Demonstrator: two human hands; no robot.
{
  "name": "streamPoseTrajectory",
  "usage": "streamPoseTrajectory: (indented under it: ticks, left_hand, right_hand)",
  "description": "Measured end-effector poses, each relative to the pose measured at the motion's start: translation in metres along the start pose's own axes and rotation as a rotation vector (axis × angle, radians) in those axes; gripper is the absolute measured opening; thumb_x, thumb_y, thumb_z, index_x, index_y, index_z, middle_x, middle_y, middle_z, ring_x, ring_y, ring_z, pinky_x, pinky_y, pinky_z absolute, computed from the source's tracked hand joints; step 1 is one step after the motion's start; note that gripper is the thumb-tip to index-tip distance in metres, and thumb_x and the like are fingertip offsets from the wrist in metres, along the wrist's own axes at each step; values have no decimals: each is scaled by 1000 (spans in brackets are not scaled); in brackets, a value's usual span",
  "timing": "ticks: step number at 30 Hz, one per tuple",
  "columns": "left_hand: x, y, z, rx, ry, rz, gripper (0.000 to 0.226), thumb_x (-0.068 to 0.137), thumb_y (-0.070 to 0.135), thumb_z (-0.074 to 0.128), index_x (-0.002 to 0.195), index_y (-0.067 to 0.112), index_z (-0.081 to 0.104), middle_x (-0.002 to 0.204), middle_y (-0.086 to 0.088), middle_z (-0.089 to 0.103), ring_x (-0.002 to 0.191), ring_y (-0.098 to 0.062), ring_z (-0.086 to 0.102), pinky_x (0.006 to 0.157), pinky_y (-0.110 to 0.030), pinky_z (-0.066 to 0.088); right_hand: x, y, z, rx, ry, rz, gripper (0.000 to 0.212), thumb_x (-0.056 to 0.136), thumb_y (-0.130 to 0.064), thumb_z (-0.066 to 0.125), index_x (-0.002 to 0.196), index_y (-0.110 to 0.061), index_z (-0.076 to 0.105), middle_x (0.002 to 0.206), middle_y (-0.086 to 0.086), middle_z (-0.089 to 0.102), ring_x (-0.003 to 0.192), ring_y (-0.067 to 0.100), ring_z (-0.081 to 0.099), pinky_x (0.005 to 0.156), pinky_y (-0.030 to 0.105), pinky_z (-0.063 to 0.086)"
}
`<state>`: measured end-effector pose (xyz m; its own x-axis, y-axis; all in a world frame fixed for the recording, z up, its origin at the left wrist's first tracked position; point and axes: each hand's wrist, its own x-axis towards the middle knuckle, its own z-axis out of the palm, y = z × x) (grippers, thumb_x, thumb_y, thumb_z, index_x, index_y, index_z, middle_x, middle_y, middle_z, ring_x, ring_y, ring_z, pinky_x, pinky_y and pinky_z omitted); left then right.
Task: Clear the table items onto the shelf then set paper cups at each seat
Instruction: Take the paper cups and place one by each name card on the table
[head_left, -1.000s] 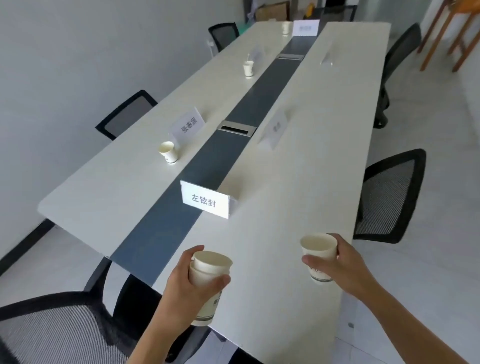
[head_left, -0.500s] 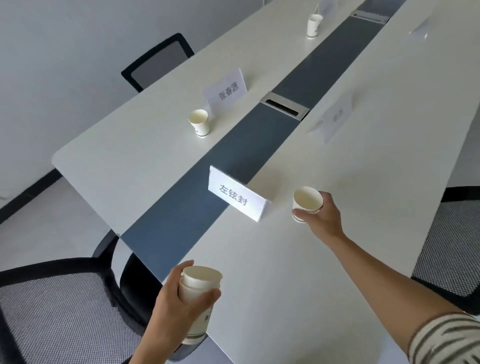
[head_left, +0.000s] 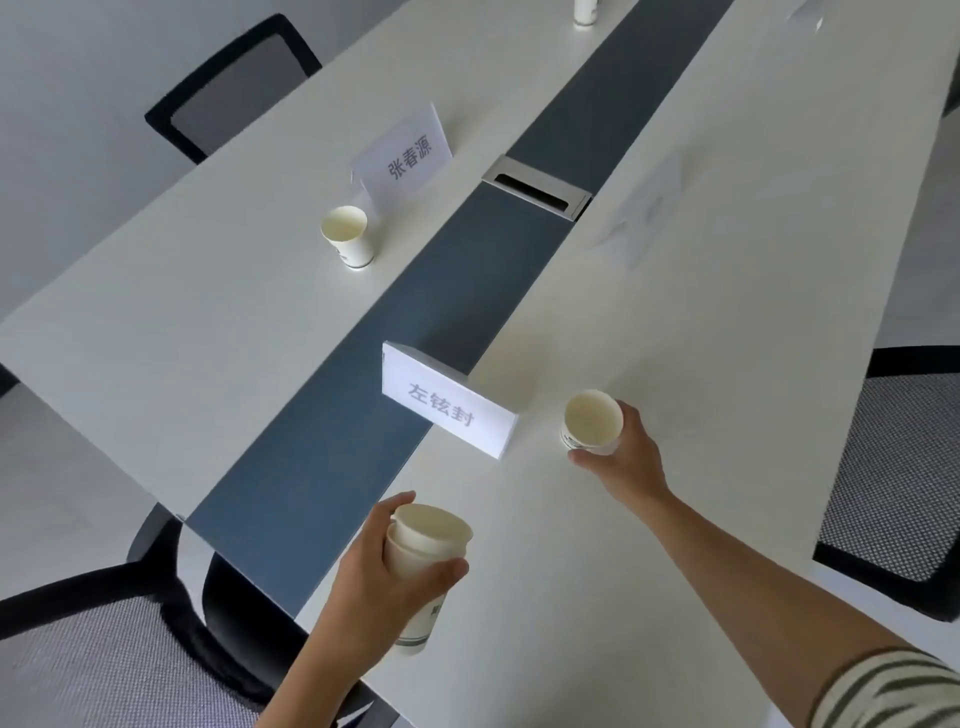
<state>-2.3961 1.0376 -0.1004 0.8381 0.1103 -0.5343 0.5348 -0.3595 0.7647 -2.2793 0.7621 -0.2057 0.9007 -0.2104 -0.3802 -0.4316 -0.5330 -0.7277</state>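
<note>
My left hand (head_left: 382, 582) grips a stack of nested white paper cups (head_left: 423, 561) above the near end of the long white table (head_left: 727, 338). Stretched forward, my right hand (head_left: 626, 460) holds a single paper cup (head_left: 589, 422) upright at the table surface, just right of the near name card (head_left: 449, 402). Whether the cup's base touches the table is hidden by my fingers. Another paper cup (head_left: 348, 236) stands on the left half beside a second name card (head_left: 405, 156). A further cup (head_left: 584, 11) shows at the top edge.
A dark grey strip (head_left: 332, 467) with a metal cable hatch (head_left: 537, 188) runs down the table's middle. Black mesh chairs stand at the near left (head_left: 88, 654), far left (head_left: 234, 83) and right (head_left: 904, 478). A faint name card (head_left: 644, 208) sits on the right half.
My right hand carried the single cup forward from the near edge to beside the near name card. The view has moved in closer; my left hand still grips the stack.
</note>
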Motion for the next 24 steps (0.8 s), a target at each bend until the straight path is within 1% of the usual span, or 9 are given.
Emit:
streamPoseTrajectory:
  ticks: [2,4,7,9,13,16,18,21,24]
  left_hand:
    - [-1,10,4,25,-23,35,86,48,56,79,126,44,44,109,8,62,95,-14,65,82,-32,56]
    - [-5,21,12,52,-39,82,87,49,56,80,126,46,41,110,11,60,98,-14,63,85,-33,55]
    - [-16,39,29,94,-64,143,82,59,39,87,126,45,39,110,14,58,99,-12,61,83,-30,53]
    - [-27,48,43,132,-84,191,73,61,34,87,119,40,44,106,13,61,95,-10,62,75,-22,53]
    - [-59,64,79,196,-159,275,64,59,33,89,109,39,50,99,12,66,87,-2,63,65,-16,53]
    - [-93,72,115,221,-212,347,64,58,29,89,108,40,50,98,13,65,89,7,59,63,-15,54]
    - [-120,74,142,247,-258,406,66,57,29,90,108,41,50,98,17,64,91,7,58,62,-16,54]
    - [-159,71,184,335,-324,529,71,54,36,89,110,46,47,106,30,57,99,3,57,74,-12,51]
    - [-191,65,228,414,-376,631,74,53,41,88,114,47,45,109,31,56,102,2,55,78,-11,48]
  right_hand:
    - [-5,2,-9,-40,-12,6,82,67,-24,83,137,-21,40,129,2,56,117,22,53,93,35,44]
    - [-17,4,-24,-73,14,5,74,73,-24,80,137,-17,43,132,7,55,121,24,53,97,38,44]
    - [-48,8,-56,-21,69,-29,44,80,-20,74,122,-12,59,117,4,65,108,22,62,93,34,47]
    - [-75,11,-81,63,63,-40,27,82,-19,73,108,-15,66,100,-2,70,95,14,67,90,32,52]
    - [-139,24,-129,135,43,-70,13,83,-23,71,96,-22,71,86,-11,72,82,-3,65,76,17,48]
    - [-190,40,-160,160,36,-87,2,82,-26,71,83,-25,72,79,-14,73,79,-3,65,73,17,49]
    - [-224,52,-179,181,36,-103,5,81,-26,72,77,-24,72,77,-14,73,73,2,66,69,18,50]
    - [-271,74,-205,239,28,-106,9,79,-31,75,75,-23,72,75,-9,72,70,8,65,66,19,53]
    - [-307,107,-227,278,-21,-87,16,75,-36,77,78,-22,73,75,0,73,65,12,64,65,21,54]
